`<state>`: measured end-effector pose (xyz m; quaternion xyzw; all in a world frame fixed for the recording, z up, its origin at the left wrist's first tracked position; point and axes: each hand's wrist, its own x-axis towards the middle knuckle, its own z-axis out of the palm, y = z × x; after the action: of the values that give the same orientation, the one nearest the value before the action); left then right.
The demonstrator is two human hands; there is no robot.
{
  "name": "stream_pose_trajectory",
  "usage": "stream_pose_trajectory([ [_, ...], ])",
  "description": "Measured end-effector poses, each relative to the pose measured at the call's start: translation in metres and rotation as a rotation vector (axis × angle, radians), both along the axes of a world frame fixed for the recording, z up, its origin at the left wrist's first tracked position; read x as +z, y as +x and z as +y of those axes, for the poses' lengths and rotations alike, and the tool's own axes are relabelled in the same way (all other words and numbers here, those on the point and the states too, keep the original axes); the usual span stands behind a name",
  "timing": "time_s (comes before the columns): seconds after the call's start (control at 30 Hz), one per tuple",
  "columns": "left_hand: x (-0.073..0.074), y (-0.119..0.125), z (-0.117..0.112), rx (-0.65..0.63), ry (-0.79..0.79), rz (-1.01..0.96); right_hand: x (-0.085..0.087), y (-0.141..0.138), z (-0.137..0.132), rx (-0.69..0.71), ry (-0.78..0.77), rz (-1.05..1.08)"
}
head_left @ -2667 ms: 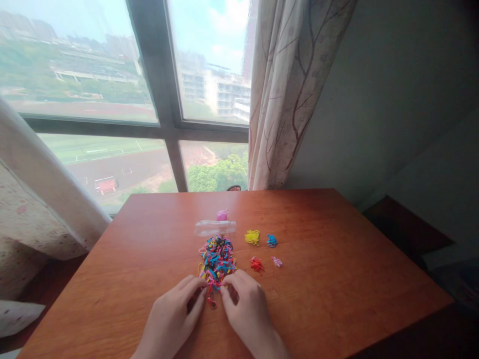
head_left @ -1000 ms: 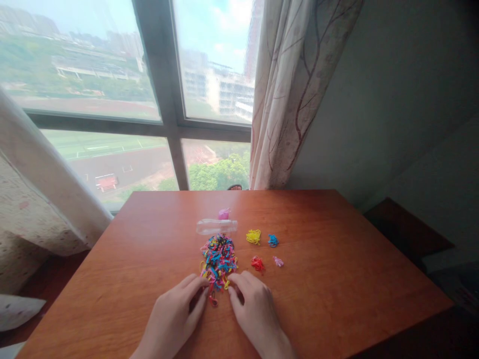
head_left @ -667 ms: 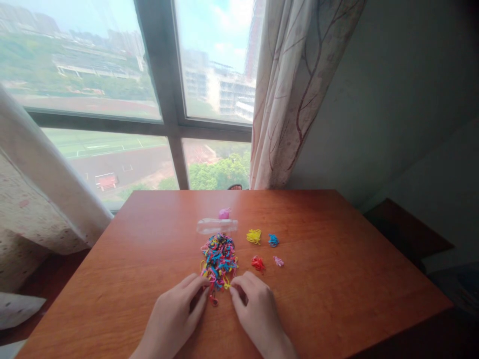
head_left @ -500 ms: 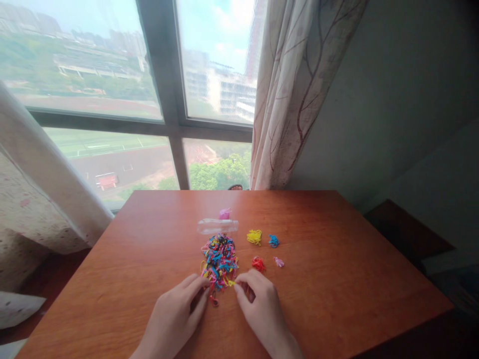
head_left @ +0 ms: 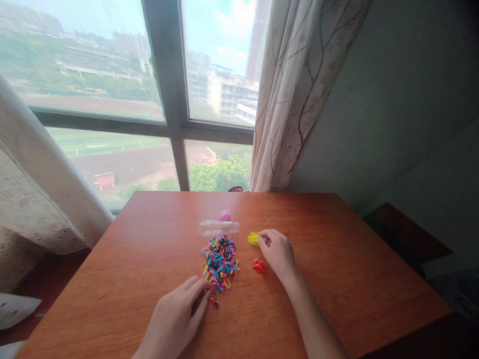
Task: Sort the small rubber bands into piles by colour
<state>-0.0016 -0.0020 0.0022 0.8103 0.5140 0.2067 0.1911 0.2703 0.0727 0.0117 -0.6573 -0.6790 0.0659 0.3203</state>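
A mixed pile of small rubber bands (head_left: 220,259), in blue, pink, yellow, red and black, lies mid-table. At its near left edge rests my left hand (head_left: 177,314), thumb and fingers curled close together on the bands; what sits between the tips is too small to make out. My right hand (head_left: 277,252) reaches to a small heap of yellow rubber bands (head_left: 253,239), its fingertips pinched on a yellow band at the heap's right side. Below that hand lies a little heap of red rubber bands (head_left: 258,266).
Behind the mixed pile a clear plastic bottle-like container (head_left: 218,228) lies on its side, with a pink object (head_left: 225,215) beyond it. The wooden table (head_left: 149,239) stands against a window, with curtains (head_left: 284,99) on both sides.
My right hand has moved from the mixed pile up and right to the yellow heap, carrying a yellow band. It now covers the blue and pink heaps. My left hand has stayed put.
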Motion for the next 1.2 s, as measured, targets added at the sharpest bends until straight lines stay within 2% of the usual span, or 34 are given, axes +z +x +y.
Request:
stream_pose_trajectory([
  [0.1, 0.000, 0.000, -0.001, 0.002, 0.003, 0.003, -0.003, 0.001, 0.002, -0.021, 0.000, -0.020],
  [0.2, 0.000, -0.001, -0.002, 0.002, 0.013, 0.000, -0.004, -0.001, -0.008, -0.036, 0.008, -0.028],
  [0.33, 0.001, 0.003, -0.002, 0.020, 0.053, -0.011, -0.006, -0.013, -0.039, -0.029, 0.011, -0.024],
  [0.4, 0.005, 0.008, -0.001, 0.015, 0.074, 0.003, -0.010, -0.024, -0.058, 0.020, 0.016, -0.017],
  [0.5, 0.014, 0.019, 0.003, -0.016, 0.098, 0.090, -0.018, -0.040, -0.084, 0.087, 0.005, 0.022],
  [0.6, 0.023, 0.033, 0.006, -0.040, 0.100, 0.216, -0.025, -0.051, -0.099, 0.110, -0.015, 0.054],
  [0.77, 0.029, 0.049, 0.010, -0.029, 0.046, 0.347, -0.028, -0.055, -0.105, 0.091, -0.006, 0.099],
  [0.93, 0.027, 0.050, 0.011, -0.026, 0.092, 0.381, -0.026, -0.055, -0.105, 0.087, -0.015, 0.125],
  [1.07, 0.026, 0.040, 0.009, 0.006, 0.130, 0.326, -0.024, -0.056, -0.106, 0.086, -0.022, 0.146],
  [1.2, 0.029, 0.025, 0.009, 0.031, 0.118, 0.153, -0.025, -0.056, -0.107, 0.085, -0.048, 0.157],
])
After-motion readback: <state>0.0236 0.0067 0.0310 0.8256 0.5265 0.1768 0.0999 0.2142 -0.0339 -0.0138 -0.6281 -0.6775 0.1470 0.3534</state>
